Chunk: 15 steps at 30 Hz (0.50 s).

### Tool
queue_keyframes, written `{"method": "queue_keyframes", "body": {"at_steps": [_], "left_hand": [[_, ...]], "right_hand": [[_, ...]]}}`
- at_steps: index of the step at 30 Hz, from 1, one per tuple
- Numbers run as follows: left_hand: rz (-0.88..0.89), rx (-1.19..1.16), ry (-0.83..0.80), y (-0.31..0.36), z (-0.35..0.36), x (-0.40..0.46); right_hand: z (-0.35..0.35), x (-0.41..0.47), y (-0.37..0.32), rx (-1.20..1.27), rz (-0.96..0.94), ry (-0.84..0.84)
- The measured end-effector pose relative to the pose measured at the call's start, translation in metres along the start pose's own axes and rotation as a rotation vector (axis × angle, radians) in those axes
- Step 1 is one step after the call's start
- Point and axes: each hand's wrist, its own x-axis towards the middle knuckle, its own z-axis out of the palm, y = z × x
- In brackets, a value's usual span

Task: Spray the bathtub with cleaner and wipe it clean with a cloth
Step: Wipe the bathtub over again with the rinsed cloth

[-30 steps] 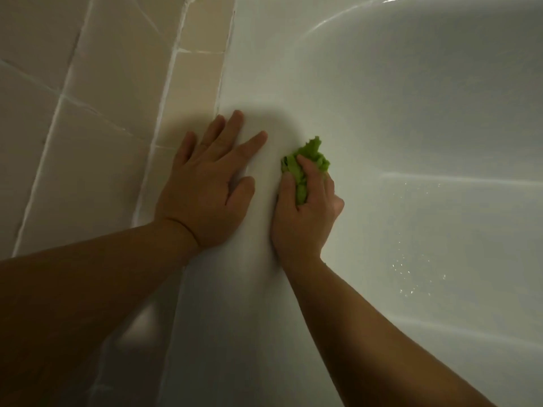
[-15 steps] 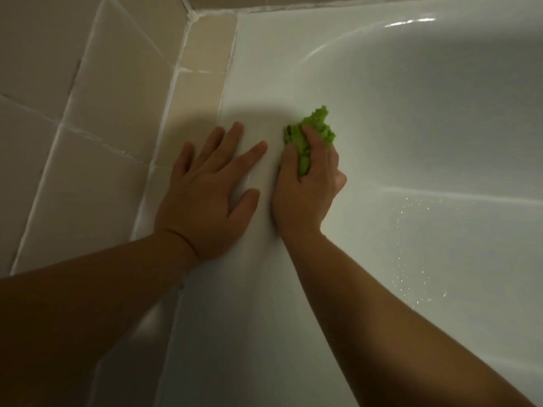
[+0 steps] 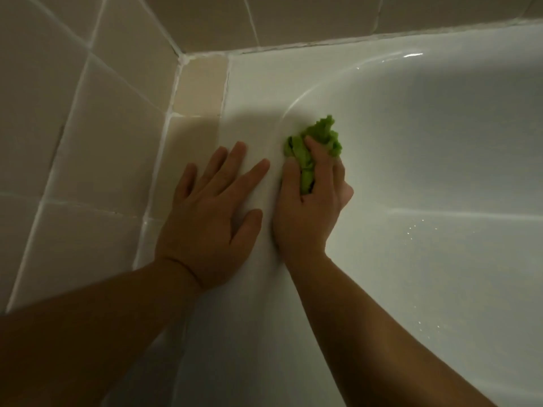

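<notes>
Where fingers [image 3: 318, 160] curl, cloth [image 3: 323, 136] within.

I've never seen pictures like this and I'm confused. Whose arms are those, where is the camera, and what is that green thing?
There is no machine here. The arms belong to a person who wears a camera on their head, so you see what they see when they look down at their own hands. The big white shape is a bathtub, and the beige squares beside it are wall tiles. The left hand lies flat with straight fingers on the tub's wide rim, as if for support. The right hand grips a crumpled green cloth and presses it where the rim curves down into the tub. The tiny shiny dots inside the tub are droplets, though the picture can't tell whether they are water or cleaner. No spray bottle is in view.
</notes>
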Motion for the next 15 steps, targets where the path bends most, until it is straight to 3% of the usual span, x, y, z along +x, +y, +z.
{"method": "queue_keyframes", "body": {"at_steps": [3, 8, 10, 15], "left_hand": [[-0.005, 0.001, 0.005, -0.001, -0.001, 0.01], [-0.001, -0.001, 0.001, -0.002, -0.002, 0.021], [-0.005, -0.005, 0.002, -0.004, -0.002, 0.027], [0.003, -0.004, -0.004, -0.005, -0.002, 0.043]], "right_hand": [[-0.011, -0.021, 0.015, -0.02, -0.073, -0.032], [0.007, 0.024, 0.014, -0.026, 0.126, 0.143], [0.016, 0.034, -0.005, 0.002, 0.098, 0.174], [-0.003, -0.004, 0.004, 0.022, -0.064, -0.03]]}}
